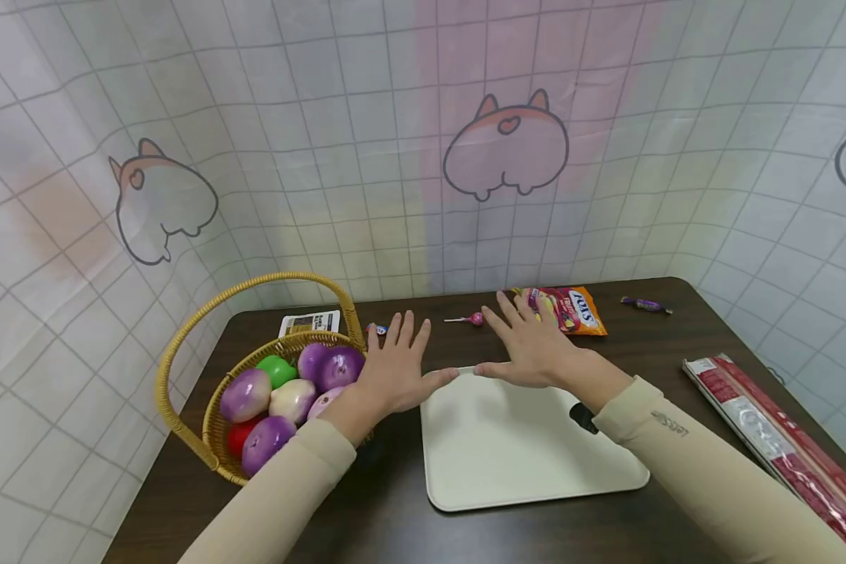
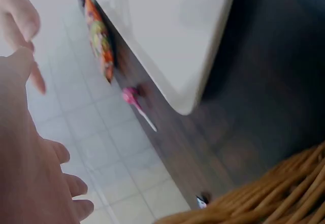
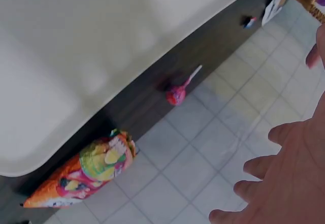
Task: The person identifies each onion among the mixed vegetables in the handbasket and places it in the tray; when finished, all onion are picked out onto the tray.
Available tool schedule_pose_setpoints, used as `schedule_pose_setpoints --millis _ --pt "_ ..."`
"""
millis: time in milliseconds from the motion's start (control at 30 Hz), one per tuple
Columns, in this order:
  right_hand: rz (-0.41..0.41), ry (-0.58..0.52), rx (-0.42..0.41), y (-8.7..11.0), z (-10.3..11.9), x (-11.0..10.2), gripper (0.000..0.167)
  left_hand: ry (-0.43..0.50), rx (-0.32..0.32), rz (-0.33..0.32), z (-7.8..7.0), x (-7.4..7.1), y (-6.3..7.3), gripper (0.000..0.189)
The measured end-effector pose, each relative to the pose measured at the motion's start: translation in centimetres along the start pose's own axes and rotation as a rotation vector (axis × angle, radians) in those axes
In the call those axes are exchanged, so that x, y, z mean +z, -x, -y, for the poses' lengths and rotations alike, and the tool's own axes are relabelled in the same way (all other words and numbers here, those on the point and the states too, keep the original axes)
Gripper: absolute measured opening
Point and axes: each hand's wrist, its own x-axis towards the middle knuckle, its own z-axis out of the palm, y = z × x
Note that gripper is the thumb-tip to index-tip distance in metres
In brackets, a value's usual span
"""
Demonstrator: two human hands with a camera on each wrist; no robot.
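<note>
Both hands are raised over the table with nothing in them. In the head view my left hand [image 1: 395, 376], fingers spread, is between the wicker basket [image 1: 215, 427] and the white tray [image 1: 522, 462]. My right hand [image 1: 532, 346], also spread, is above the tray's far edge, its thumb pointing at the left thumb. Purple-and-white round vegetables [image 1: 269, 445], a green one [image 1: 277, 370] and a red one [image 1: 240, 437] fill the basket. Beyond the hands lie a pink lollipop [image 1: 475, 319] and an orange Fox's candy bag [image 1: 583, 312], partly covered by the right fingers.
Behind the basket is a white printed packet [image 1: 310, 323]; a small wrapped candy [image 1: 377, 330] lies near the left fingertips. A purple-wrapped candy [image 1: 646, 305] is at the far right. Along the right edge stretches a long red package [image 1: 782, 446]. Gridded curtain [image 1: 366, 157] surrounds the table.
</note>
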Motion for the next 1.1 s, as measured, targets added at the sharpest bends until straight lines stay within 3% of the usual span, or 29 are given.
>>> schedule_pose_setpoints --millis 200,333,433,533,600,700,833,933,1033,1100 --pt "-0.008 -0.058 -0.014 1.0 0.7 0.6 0.098 0.019 0.041 -0.044 -0.8 0.2 1.8 0.099" --pt "-0.011 -0.115 -0.024 1.8 1.6 1.2 0.097 0.093 0.030 -0.098 -0.8 0.2 3.5 0.097" --pt "-0.026 -0.170 -0.032 2.3 2.4 1.8 0.097 0.177 0.013 -0.166 -0.4 0.2 5.2 0.090" --pt "-0.040 -0.242 -0.032 2.8 3.1 2.4 0.096 0.277 0.018 -0.288 0.0 0.2 7.0 0.076" --pt "-0.052 -0.281 -0.036 3.0 3.6 2.7 0.095 0.360 0.026 -0.404 0.3 0.3 8.3 0.063" --pt "-0.088 -0.336 -0.064 3.1 4.7 3.1 0.087 0.534 0.007 -0.628 1.0 0.9 10.3 0.042" --pt "-0.143 -0.411 -0.083 3.0 6.1 3.8 0.073 0.811 -0.021 -1.033 1.8 2.0 12.3 0.029" --pt "-0.167 -0.506 -0.071 2.7 7.0 4.2 0.065 0.959 -0.053 -1.352 2.5 2.2 13.4 0.027" --pt "-0.183 -0.660 -0.067 2.6 8.0 4.4 0.058 1.018 -0.169 -1.601 3.1 1.4 14.5 0.028" --pt "-0.191 -0.775 -0.074 2.5 8.6 4.5 0.053 1.000 -0.295 -1.708 3.8 0.7 15.3 0.030"
